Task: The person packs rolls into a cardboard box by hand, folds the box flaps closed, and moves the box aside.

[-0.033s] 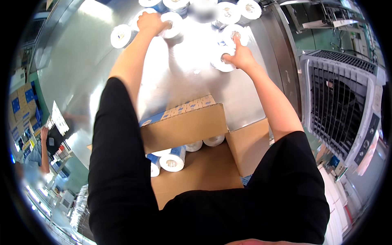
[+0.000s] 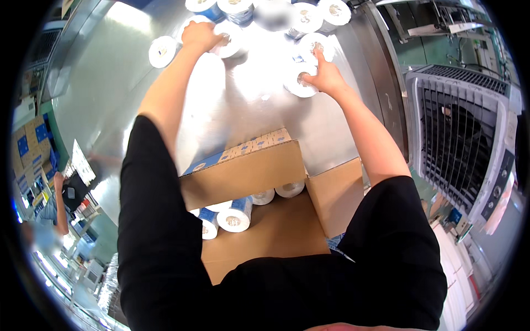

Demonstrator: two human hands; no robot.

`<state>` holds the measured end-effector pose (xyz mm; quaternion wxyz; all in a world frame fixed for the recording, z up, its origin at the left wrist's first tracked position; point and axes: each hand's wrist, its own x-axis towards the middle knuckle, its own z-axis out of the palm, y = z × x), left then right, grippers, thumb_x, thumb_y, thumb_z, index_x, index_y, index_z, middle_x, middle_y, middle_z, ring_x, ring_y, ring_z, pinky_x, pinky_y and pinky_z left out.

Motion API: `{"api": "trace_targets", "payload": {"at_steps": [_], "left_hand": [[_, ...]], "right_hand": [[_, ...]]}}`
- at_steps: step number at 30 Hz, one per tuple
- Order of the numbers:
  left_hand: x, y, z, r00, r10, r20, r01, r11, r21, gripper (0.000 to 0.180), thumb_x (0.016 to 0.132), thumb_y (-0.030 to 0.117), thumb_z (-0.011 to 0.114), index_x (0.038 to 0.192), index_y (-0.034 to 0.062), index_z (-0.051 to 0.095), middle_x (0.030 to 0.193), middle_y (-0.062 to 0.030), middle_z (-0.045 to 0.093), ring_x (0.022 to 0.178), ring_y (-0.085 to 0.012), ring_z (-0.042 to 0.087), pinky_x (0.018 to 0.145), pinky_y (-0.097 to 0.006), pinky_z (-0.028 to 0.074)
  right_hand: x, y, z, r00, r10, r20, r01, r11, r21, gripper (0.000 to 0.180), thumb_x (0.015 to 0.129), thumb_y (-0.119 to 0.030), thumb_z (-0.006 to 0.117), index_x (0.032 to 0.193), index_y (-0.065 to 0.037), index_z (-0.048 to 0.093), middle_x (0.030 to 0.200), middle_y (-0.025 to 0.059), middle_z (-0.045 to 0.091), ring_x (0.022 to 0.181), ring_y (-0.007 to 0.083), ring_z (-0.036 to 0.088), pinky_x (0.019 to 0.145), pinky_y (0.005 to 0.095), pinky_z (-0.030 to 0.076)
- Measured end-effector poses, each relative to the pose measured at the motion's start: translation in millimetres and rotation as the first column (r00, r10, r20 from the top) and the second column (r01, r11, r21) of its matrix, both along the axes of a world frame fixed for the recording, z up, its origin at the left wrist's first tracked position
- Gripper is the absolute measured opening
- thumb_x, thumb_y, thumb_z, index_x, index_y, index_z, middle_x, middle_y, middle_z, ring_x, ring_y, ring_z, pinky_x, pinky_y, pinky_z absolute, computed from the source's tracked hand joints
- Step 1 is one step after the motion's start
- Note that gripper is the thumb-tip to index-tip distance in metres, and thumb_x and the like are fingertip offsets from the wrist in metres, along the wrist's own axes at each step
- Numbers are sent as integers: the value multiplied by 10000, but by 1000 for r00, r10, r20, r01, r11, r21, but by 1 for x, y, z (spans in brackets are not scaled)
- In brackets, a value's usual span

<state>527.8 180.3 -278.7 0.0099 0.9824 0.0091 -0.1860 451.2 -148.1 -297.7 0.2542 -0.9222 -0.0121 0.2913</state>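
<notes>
Several white paper rolls, some with blue wrapping, stand on a shiny metal table (image 2: pixel 127 83) at the far side. My left hand (image 2: pixel 200 36) spans two of them, its fingers over one roll (image 2: pixel 187 23) and its thumb at the core of another roll (image 2: pixel 232 44). My right hand (image 2: pixel 328 76) grips two more, with a finger at the core of the farther roll (image 2: pixel 310 43) and the thumb in the core of the nearer roll (image 2: pixel 295 85). An open cardboard box (image 2: pixel 276 231) sits right in front of me, with several rolls (image 2: pixel 234 215) lying inside along its far side.
Box flaps (image 2: pixel 243 171) stand up at the far side and right. A single roll (image 2: pixel 162 52) stands left of my left hand. A grey slatted appliance (image 2: pixel 458 132) is beyond the table's right edge. At far left are a person's arm (image 2: pixel 61 204) and stacked cartons (image 2: pixel 30 143).
My left forearm has shifted slightly to the left, and the hand with it by a little. The right hand and the rolls look almost unchanged.
</notes>
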Motion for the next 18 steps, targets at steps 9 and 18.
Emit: {"api": "trace_targets", "payload": {"at_steps": [9, 18], "left_hand": [[-194, 45, 230, 873, 348, -340, -422, 194, -885, 399, 738, 202, 671, 1065, -23, 617, 989, -123, 637, 883, -184, 599, 784, -279, 460], [-371, -53, 200, 934, 31, -355, -303, 591, -748, 337, 629, 175, 738, 941, 61, 681, 908, -83, 591, 828, -224, 556, 711, -318, 454]], "right_hand": [[-8, -38, -15, 974, -49, 223, 19, 991, 136, 728, 613, -259, 756, 1230, 19, 486, 932, 215, 635, 876, 326, 626, 787, 373, 494], [-76, -44, 224, 826, -252, 505, -28, 876, 482, 611, 714, -131, 755, 1255, -32, 488, 861, 86, 687, 761, 109, 641, 690, 232, 510]]}}
